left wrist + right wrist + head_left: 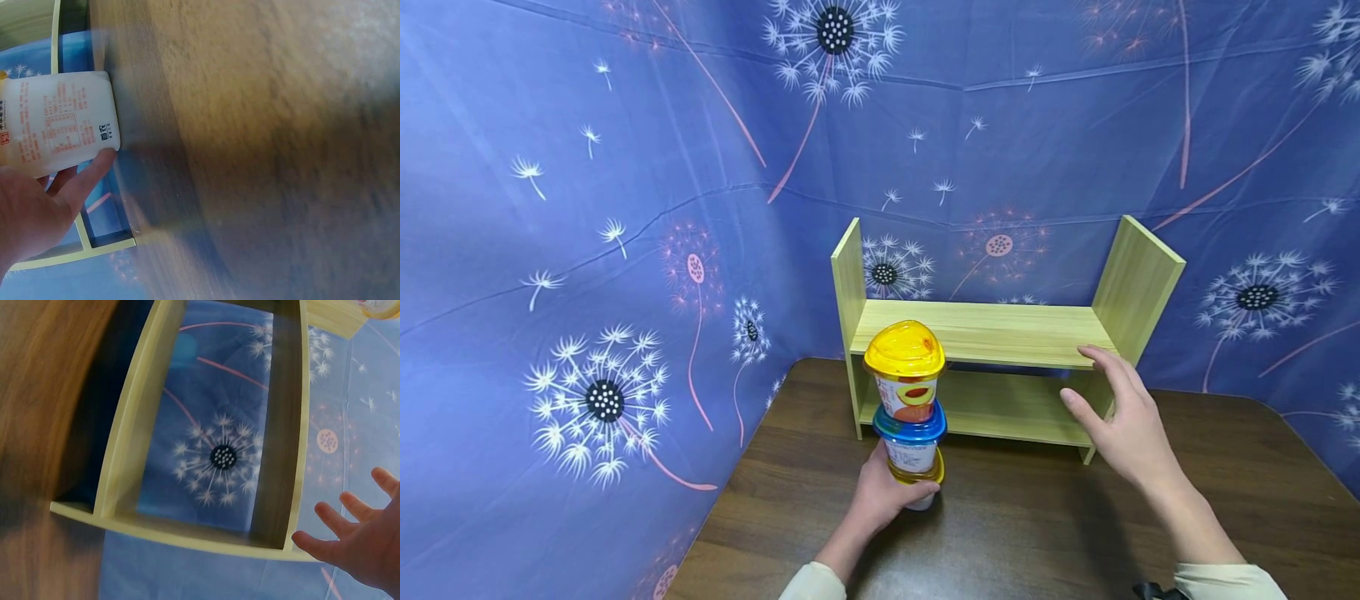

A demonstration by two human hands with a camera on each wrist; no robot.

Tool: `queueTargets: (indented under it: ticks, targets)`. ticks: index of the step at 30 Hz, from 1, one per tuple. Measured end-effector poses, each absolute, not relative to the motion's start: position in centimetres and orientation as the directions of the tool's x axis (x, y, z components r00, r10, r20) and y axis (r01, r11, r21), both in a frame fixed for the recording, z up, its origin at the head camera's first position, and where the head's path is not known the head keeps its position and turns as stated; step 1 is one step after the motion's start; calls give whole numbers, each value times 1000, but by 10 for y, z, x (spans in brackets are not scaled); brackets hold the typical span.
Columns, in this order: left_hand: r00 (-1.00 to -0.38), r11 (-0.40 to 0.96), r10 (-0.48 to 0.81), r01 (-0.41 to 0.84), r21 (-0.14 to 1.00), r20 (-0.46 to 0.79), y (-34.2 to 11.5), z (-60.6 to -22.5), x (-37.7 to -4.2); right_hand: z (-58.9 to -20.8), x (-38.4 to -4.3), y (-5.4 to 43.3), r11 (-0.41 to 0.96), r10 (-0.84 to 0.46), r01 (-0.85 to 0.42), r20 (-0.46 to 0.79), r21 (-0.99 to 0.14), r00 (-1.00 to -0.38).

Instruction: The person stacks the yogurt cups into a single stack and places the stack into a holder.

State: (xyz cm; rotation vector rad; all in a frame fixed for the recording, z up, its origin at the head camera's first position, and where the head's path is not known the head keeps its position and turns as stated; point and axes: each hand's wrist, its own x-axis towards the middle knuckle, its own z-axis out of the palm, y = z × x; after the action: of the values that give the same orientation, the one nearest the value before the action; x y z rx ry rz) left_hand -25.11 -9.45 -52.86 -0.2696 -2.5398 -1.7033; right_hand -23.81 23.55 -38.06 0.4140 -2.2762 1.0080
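Three plastic cups stand stacked in front of the shelf's left part in the head view. The top cup (pixel 910 392) has a yellow lid and a fruit picture; the middle cup (pixel 912 456) has a blue lid. My left hand (pixel 878 493) grips the bottom cup (pixel 922 502), which has a yellow lid, its thumb across the front. In the left wrist view that bottom cup (pixel 69 119) shows a white side with orange print. My right hand (pixel 1123 421) is raised with spread fingers before the shelf's right end, holding nothing; the right wrist view shows this hand (pixel 369 540) too.
A light wooden two-level shelf (pixel 992 325) with upright side panels stands at the back of the dark brown table (pixel 1000 533). Behind and to the left hangs a blue dandelion-print cloth (pixel 625 167). A small black object (pixel 1159 592) shows by the right sleeve.
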Motion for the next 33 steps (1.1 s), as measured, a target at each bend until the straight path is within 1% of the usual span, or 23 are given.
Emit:
queueTargets:
  ticks: [12, 17, 22, 26, 30, 33]
  targets:
    - [-982, 362, 106, 187, 913, 159, -94, -527, -250, -387, -234, 258, 709, 22, -438, 639, -552, -769]
    - [-981, 357, 106, 190, 915, 162, -95, -527, -251, -391, -235, 269, 732, 70, -410, 659, -544, -749]
    - [-982, 365, 100, 189, 912, 163, -95, -527, -252, -394, -238, 278, 737, 134, -376, 667, -561, -733]
    - [-982, 365, 101, 187, 912, 161, -96, -528, -252, -397, -241, 283, 739, 179, -342, 658, -581, -731]
    - [-982, 359, 101, 185, 915, 158, -95, -529, -252, -400, -244, 285, 735, 218, -307, 640, -604, -737]
    - [-982, 364, 101, 186, 913, 160, -95, -529, -251, -401, -248, 287, 729, 241, -276, 612, -627, -753]
